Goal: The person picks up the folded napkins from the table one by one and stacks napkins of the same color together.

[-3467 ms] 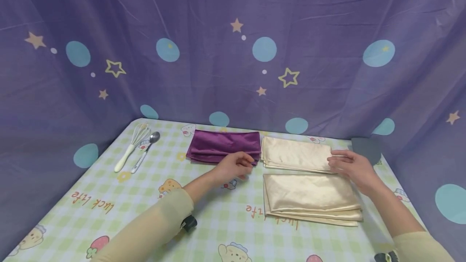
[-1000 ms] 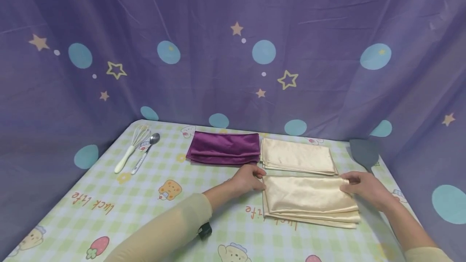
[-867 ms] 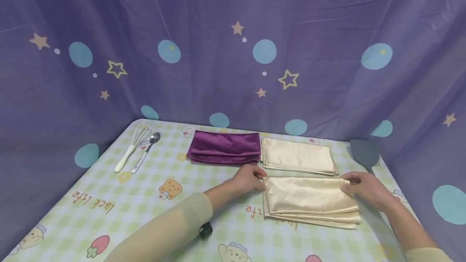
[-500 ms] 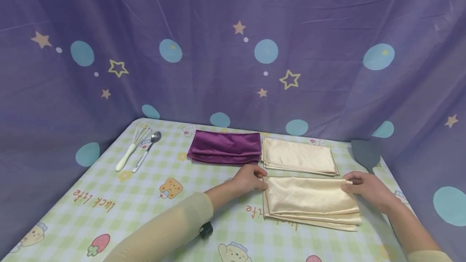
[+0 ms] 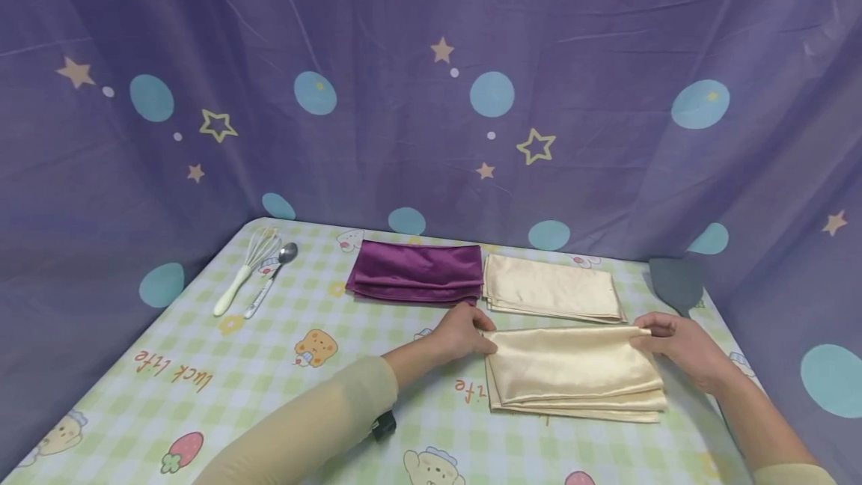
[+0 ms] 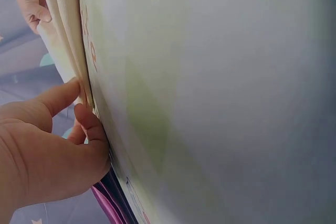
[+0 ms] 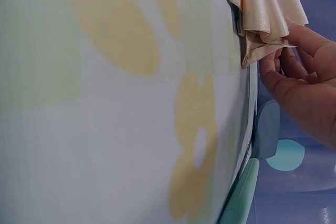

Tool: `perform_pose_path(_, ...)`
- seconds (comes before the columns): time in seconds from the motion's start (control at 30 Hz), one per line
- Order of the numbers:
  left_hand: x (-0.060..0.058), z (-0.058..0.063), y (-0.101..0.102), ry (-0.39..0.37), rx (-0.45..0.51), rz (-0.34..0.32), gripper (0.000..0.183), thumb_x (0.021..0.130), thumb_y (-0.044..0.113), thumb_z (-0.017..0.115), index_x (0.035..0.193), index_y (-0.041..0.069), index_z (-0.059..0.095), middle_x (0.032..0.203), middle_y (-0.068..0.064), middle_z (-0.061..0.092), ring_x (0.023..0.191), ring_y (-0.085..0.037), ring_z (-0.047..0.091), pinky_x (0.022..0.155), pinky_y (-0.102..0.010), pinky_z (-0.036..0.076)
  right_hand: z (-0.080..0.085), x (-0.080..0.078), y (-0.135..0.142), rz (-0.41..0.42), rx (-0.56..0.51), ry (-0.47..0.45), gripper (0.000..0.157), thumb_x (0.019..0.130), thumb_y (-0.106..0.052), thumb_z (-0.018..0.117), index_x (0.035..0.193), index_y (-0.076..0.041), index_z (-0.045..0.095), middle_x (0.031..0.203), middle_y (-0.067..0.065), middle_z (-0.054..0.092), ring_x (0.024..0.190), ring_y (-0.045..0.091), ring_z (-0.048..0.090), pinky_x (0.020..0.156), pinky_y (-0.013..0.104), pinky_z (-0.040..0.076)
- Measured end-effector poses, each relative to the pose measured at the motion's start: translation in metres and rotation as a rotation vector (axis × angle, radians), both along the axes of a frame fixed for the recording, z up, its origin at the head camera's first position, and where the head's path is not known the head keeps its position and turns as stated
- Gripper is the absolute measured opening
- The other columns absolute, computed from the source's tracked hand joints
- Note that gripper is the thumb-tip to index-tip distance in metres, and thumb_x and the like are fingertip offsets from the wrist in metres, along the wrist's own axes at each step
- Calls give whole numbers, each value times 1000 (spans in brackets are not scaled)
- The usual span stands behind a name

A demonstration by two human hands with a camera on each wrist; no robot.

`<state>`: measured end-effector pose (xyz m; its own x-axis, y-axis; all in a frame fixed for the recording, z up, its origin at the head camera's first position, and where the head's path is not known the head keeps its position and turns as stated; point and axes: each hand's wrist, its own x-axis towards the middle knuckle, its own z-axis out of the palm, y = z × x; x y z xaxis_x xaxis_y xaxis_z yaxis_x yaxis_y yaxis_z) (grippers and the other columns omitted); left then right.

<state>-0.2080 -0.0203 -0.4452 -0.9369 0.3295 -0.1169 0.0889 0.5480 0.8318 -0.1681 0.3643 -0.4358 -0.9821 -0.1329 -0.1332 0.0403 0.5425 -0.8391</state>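
A folded cream satin cloth (image 5: 572, 369) lies at the front right of the table, its layers stacked with the loose edges toward me. My left hand (image 5: 458, 334) pinches its far left corner between thumb and fingers. At the far right corner my right hand (image 5: 683, 346) pinches the same cloth. In the right wrist view the thumb presses on the cream layers (image 7: 265, 3), with fingers beneath. Behind it lies a second folded cream cloth (image 5: 548, 289), and left of that a folded purple cloth (image 5: 417, 272).
A whisk (image 5: 245, 272) and a spoon (image 5: 272, 279) lie at the back left of the table. A dark grey turner (image 5: 676, 283) lies at the back right, its handle partly behind my right arm. A checked cloth (image 5: 269, 395) covers the table; a purple curtain (image 5: 377, 163) hangs behind.
Both hands have come from beside the purple and rear cream cloths to the front cream cloth's far corners and pinched them. Lately its far edge has pulled straighter.
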Motion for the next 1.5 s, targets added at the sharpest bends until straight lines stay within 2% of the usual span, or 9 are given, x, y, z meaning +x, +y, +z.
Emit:
perform_pose_path(0.2, 1, 1, 0, 5, -9, -24, 15, 77, 3, 85, 82, 11, 73, 84, 3, 62, 78, -13, 54, 74, -29, 49, -1, 0, 0, 2, 13, -4, 44, 95, -25, 72, 126, 5, 59, 113, 9, 67, 99, 10, 61, 81, 29, 53)
perform_pose_path(0.4, -2, 3, -1, 32, 63, -45, 11, 83, 2, 79, 80, 9, 71, 80, 3, 62, 73, -11, 53, 64, -25, 46, 0, -1, 0, 12, 31, -10, 55, 97, -27, 70, 136, 7, 53, 127, 21, 62, 112, 27, 60, 83, 30, 53)
perform_pose_path(0.63, -3, 4, -4, -23, 214, -55, 12, 90, -2, 70, 96, 4, 62, 60, 4, 49, 50, -7, 42, 49, -20, 39, 0, -4, -2, 5, 6, -35, 64, 97, -28, 70, 143, 11, 47, 124, 20, 63, 85, 19, 58, 73, 33, 52)
perform_pose_path(0.7, -2, 5, -5, -33, 245, -60, 15, 92, -2, 68, 104, 3, 61, 59, 5, 43, 49, -7, 38, 48, -20, 37, 0, -4, -2, 2, 18, -29, 65, 98, -29, 69, 142, 12, 46, 125, 20, 63, 85, 18, 58, 74, 33, 52)
perform_pose_path(0.87, -1, 5, -5, -66, 323, -97, 34, 90, -5, 69, 121, 0, 57, 61, 3, 43, 52, -11, 43, 49, -22, 37, 0, -3, -1, 8, 24, -38, 66, 99, -30, 67, 143, 12, 44, 117, 17, 64, 85, 19, 56, 74, 33, 51)
perform_pose_path(1.0, -1, 4, -5, -153, 401, -99, 44, 83, -13, 72, 123, 0, 57, 72, -3, 52, 60, -14, 53, 54, -24, 45, 0, -1, 0, 20, -9, -66, 65, 100, -29, 66, 145, 11, 42, 109, 13, 65, 88, 19, 56, 77, 35, 51)
perform_pose_path(1.17, 0, 3, -6, -267, 485, -71, 48, 79, -19, 71, 121, 1, 59, 91, -9, 61, 69, -16, 60, 58, -27, 52, -1, 0, 1, 51, -52, -70, 64, 102, -27, 64, 146, 12, 40, 128, 21, 63, 108, 21, 62, 86, 40, 56)
perform_pose_path(1.33, 0, 1, -7, -291, 490, -28, 44, 79, -18, 71, 118, 1, 63, 96, -9, 62, 69, -16, 59, 57, -28, 53, -2, -2, 2, 72, -107, -109, 66, 100, -22, 66, 147, 12, 35, 111, 14, 66, 94, 20, 64, 84, 39, 54)
perform_pose_path(1.5, -1, -4, -7, -296, 476, 31, 42, 83, -13, 73, 122, 0, 65, 100, -12, 69, 78, -18, 67, 67, -33, 60, -3, -1, 1, 90, -137, -135, 68, 97, -18, 70, 147, 11, 35, 126, 28, 60, 104, 30, 66, 90, 44, 55)
